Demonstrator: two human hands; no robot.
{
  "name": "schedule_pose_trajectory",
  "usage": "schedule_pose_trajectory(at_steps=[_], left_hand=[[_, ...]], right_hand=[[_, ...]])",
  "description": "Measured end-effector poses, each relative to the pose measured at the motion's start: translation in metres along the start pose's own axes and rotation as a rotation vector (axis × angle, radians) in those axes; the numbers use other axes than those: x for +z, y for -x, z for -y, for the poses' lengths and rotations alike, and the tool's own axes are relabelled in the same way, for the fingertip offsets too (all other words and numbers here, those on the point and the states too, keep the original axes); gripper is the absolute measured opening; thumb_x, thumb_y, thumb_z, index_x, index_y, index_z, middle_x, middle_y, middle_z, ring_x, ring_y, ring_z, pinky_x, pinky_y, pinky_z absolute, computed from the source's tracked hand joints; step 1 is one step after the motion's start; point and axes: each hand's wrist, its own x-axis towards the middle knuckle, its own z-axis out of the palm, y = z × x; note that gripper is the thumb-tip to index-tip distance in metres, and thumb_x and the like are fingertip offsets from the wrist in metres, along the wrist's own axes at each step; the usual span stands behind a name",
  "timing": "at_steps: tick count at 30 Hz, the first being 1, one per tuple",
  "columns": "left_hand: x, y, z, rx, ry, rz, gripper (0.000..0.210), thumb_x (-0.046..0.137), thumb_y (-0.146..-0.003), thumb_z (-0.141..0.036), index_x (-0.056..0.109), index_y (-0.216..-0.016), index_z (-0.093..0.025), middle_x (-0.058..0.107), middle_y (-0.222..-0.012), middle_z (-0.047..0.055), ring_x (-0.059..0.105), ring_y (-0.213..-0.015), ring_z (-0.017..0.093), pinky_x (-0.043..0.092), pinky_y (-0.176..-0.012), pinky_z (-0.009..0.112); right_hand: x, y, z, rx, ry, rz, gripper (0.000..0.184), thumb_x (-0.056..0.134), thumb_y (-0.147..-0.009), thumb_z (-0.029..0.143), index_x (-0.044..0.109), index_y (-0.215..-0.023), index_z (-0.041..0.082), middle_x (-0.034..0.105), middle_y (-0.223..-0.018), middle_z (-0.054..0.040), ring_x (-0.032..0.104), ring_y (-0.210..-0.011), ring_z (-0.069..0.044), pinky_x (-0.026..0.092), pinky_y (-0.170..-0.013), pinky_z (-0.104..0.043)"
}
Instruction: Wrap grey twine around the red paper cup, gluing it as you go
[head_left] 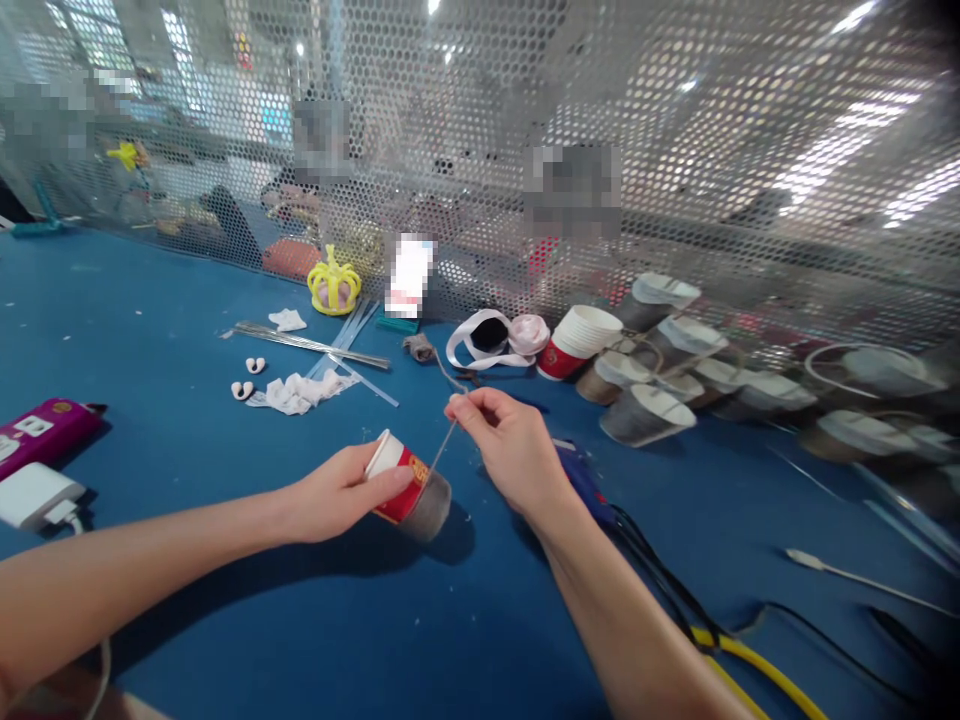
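Observation:
My left hand (352, 490) grips a red and white paper cup (401, 470) tilted on its side, its mouth toward the left. Grey cord covers the cup's bottom end in close turns. From that wrapping a strand of grey cord (442, 447) runs up, taut, to my right hand (510, 440), whose thumb and fingers pinch it. Beyond the right hand the cord trails back to a small grey bundle (420, 347) on the blue table (315, 620).
Several cord-wrapped cups (649, 413) stand at the right, beside stacked paper cups (585, 335). A yellow crown-shaped piece (334, 282), a phone (410, 275), thin wires (315, 345) and crumpled white scraps (296, 392) lie farther back. A purple power strip (49, 432) is at left. Perforated metal mesh (465, 120) closes the rear.

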Motion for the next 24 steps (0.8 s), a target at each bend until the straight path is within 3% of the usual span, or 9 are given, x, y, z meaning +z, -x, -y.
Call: schedule_pose_trajectory(at_steps=[11, 20, 24], left_hand=[[-0.001, -0.003, 0.001, 0.021, -0.073, -0.068, 0.031, 0.043, -0.082, -0.042, 0.051, -0.081, -0.012, 0.052, -0.071, 0.000, 0.044, -0.064, 0.011, 0.037, -0.059, 0.022], [-0.002, -0.010, 0.005, -0.093, -0.081, -0.188, 0.032, 0.042, -0.080, -0.044, 0.048, -0.075, -0.013, 0.049, -0.065, -0.001, 0.042, -0.059, 0.010, 0.035, -0.056, 0.022], [-0.002, -0.008, 0.005, -0.108, -0.076, -0.165, 0.032, 0.042, -0.080, -0.045, 0.048, -0.073, -0.014, 0.048, -0.064, -0.002, 0.041, -0.058, 0.010, 0.034, -0.055, 0.021]], right_hand=[[-0.005, 0.003, 0.005, -0.020, 0.034, -0.027, 0.029, 0.049, -0.078, 0.039, 0.057, -0.064, 0.015, 0.053, -0.053, 0.0014, 0.035, -0.043, -0.008, 0.028, -0.041, -0.021], [-0.006, 0.002, 0.006, -0.033, 0.041, -0.064, 0.026, 0.049, -0.078, 0.036, 0.058, -0.064, 0.016, 0.057, -0.055, -0.0008, 0.043, -0.047, -0.010, 0.033, -0.045, -0.022], [-0.004, 0.002, 0.004, -0.028, 0.052, -0.075, 0.027, 0.049, -0.078, 0.037, 0.057, -0.064, 0.015, 0.055, -0.053, 0.0000, 0.041, -0.046, -0.010, 0.031, -0.044, -0.022]])
